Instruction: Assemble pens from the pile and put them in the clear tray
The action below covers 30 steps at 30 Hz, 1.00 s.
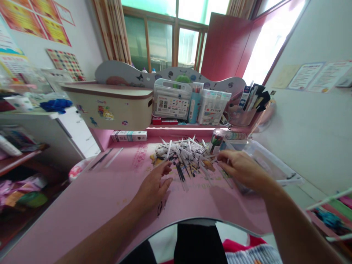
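The left hand (154,187) lies spread on the pink tabletop (82,200), fingertips by the near edge of a heap of white pens (183,156), while the right hand (242,170) bunches its fingers at the heap's right side, any pinched pen unclear.

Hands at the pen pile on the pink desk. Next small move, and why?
Probably pinch one loose pen from the tangled white pens with the right hand: its fingertips sit at their edge, beside the clear plastic tray.
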Each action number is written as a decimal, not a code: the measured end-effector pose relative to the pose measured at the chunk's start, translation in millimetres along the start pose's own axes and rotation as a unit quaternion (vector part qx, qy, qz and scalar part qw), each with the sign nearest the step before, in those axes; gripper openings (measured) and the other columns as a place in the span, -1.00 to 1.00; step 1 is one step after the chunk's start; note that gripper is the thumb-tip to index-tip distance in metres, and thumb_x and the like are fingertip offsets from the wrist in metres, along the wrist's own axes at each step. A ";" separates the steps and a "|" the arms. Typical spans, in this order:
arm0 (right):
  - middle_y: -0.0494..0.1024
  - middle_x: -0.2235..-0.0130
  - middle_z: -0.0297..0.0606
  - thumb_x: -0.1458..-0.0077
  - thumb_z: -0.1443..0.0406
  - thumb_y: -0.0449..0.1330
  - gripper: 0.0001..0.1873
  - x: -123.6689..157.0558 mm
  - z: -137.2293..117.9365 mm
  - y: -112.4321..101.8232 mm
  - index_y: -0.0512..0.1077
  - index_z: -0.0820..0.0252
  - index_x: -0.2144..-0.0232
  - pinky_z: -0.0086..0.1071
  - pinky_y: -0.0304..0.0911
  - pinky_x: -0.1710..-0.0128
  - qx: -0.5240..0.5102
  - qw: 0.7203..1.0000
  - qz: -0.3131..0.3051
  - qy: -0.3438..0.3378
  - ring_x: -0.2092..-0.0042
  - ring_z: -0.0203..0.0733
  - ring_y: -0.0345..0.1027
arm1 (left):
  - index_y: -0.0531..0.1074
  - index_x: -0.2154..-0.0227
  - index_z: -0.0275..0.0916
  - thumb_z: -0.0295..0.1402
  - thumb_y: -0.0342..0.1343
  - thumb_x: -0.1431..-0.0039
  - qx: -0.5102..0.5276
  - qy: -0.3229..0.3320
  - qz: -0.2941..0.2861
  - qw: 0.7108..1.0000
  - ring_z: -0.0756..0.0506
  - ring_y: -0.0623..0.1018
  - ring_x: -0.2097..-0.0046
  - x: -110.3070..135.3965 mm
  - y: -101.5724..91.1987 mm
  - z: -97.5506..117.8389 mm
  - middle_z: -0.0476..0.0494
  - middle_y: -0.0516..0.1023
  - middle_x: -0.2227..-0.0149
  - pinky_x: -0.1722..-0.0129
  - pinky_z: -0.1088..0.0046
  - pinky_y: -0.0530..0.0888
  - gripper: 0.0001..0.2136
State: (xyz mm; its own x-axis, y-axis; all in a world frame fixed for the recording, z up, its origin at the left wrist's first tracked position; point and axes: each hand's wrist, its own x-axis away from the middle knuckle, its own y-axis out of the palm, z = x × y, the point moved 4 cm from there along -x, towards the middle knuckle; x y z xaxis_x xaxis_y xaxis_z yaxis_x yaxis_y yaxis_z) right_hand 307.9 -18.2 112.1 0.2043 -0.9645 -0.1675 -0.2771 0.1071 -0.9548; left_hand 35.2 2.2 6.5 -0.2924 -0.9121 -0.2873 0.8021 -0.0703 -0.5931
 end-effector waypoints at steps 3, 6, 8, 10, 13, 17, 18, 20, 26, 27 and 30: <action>0.61 0.26 -0.13 -0.23 0.30 0.09 -0.79 -9.6 -13.1 43.5 0.52 0.18 0.34 -0.33 0.17 0.27 0.068 0.991 -0.109 0.022 0.22 -0.09 0.46 | 0.34 -0.16 -0.28 -0.37 0.06 -0.19 -0.001 0.003 -0.002 1.000 -0.21 0.58 0.03 -0.3 -0.5 -1.2 -0.31 0.60 0.04 -0.02 0.11 0.48 -0.54; 0.60 0.13 -0.05 -0.25 0.27 0.09 -0.77 -18.5 -5.1 73.4 0.53 0.18 0.19 -0.30 0.18 0.26 0.101 0.984 -0.122 0.080 0.13 -0.01 0.48 | 0.36 -0.14 -0.29 -0.38 0.05 -0.19 0.001 0.003 -0.007 1.000 -0.21 0.57 0.03 -0.5 -0.3 -2.7 -0.32 0.60 0.03 -0.04 0.10 0.47 -0.56; 0.59 0.11 -0.02 -0.26 0.22 0.08 -0.75 -21.7 2.7 85.1 0.52 0.18 0.16 -0.29 0.18 0.28 0.098 0.983 -0.116 0.101 0.12 0.02 0.48 | 0.38 -0.13 -0.27 -0.38 0.06 -0.18 0.004 0.006 -0.011 1.000 -0.21 0.57 0.02 -0.7 0.2 -3.3 -0.32 0.60 0.02 -0.04 0.11 0.47 -0.57; 0.61 0.16 -0.03 -0.25 0.25 0.07 -0.76 -23.1 9.7 91.2 0.52 0.19 0.20 -0.31 0.15 0.32 0.093 0.984 -0.110 0.109 0.15 0.01 0.48 | 0.39 -0.12 -0.27 -0.39 0.06 -0.18 0.006 0.009 -0.013 1.000 -0.21 0.58 0.02 -0.8 0.7 -3.4 -0.31 0.60 0.02 -0.04 0.12 0.47 -0.58; 0.60 0.30 -0.13 -0.13 0.33 0.12 -0.84 -23.1 18.2 93.3 0.51 0.21 0.32 -0.36 0.06 0.40 0.060 0.987 -0.109 0.101 0.28 -0.11 0.44 | 0.41 -0.10 -0.26 -0.39 0.07 -0.17 0.004 0.010 -0.015 1.000 -0.21 0.58 0.03 -0.9 1.0 -2.2 -0.30 0.60 0.04 -0.02 0.15 0.48 -0.59; 0.49 0.50 -0.30 0.02 0.38 0.18 -0.92 -17.0 32.3 87.6 0.45 0.21 0.52 -0.40 0.00 0.48 -0.084 0.981 -0.149 0.092 0.46 -0.27 0.28 | 0.46 -0.04 -0.24 -0.38 0.08 -0.15 -0.002 0.007 -0.009 1.000 -0.19 0.58 0.11 -1.6 -2.0 2.2 -0.28 0.62 0.09 0.07 0.19 0.50 -0.63; 0.47 0.51 -0.32 0.05 0.39 0.18 -0.92 -14.8 35.6 84.5 0.44 0.20 0.54 -0.41 0.00 0.49 -0.124 0.976 -0.157 0.090 0.47 -0.27 0.26 | 0.48 0.00 -0.25 -0.37 0.08 -0.15 0.000 0.000 -0.012 1.000 -0.18 0.57 0.15 -1.9 -2.7 3.2 -0.27 0.62 0.11 0.10 0.21 0.50 -0.66; 0.43 0.52 -0.35 0.09 0.41 0.17 -0.92 -11.1 38.1 78.4 0.42 0.19 0.56 -0.42 0.01 0.49 -0.190 0.964 -0.172 0.072 0.46 -0.27 0.23 | 0.52 0.09 -0.25 -0.33 0.08 -0.18 0.023 -0.024 -0.037 0.999 -0.15 0.56 0.23 -2.2 -2.2 4.7 -0.24 0.62 0.19 0.19 0.27 0.51 -0.73; 0.29 0.55 -0.44 0.12 0.39 0.14 -0.94 -7.7 -9.3 92.7 0.32 0.19 0.57 -0.46 0.01 0.49 -0.308 0.927 -0.208 -0.041 0.46 -0.33 0.14 | 0.52 0.22 -0.25 -0.26 0.22 -0.11 0.307 -0.177 -0.135 0.925 -0.03 0.51 0.40 7.0 18.8 5.6 -0.09 0.56 0.36 0.42 0.47 0.45 -0.79; 0.28 0.55 -0.45 0.12 0.40 0.13 -0.94 -7.9 -21.5 99.1 0.31 0.18 0.56 -0.46 0.00 0.49 -0.319 0.925 -0.200 -0.058 0.47 -0.34 0.13 | 0.51 0.17 -0.23 -0.25 0.24 -0.10 0.361 -0.206 -0.132 0.900 0.00 0.49 0.44 9.6 22.9 5.0 -0.08 0.56 0.36 0.46 0.50 0.42 -0.74; 0.31 0.55 -0.46 0.08 0.40 0.16 -0.95 -8.8 -49.3 116.1 0.34 0.18 0.52 -0.47 0.03 0.49 -0.346 0.914 -0.189 -0.093 0.48 -0.35 0.14 | 0.48 0.19 -0.26 -0.22 0.31 -0.06 0.468 -0.245 -0.111 0.842 0.02 0.50 0.47 13.8 30.3 2.9 -0.09 0.55 0.38 0.53 0.56 0.39 -0.70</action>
State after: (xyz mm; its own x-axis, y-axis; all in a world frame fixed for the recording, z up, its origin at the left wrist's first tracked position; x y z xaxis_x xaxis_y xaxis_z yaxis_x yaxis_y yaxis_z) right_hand 227.7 -9.2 14.8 0.5471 -0.8360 0.0426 -0.6682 -0.4668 -0.5793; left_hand 56.9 -13.7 -13.2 -0.4235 -0.8754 0.2330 0.8817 -0.3393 0.3278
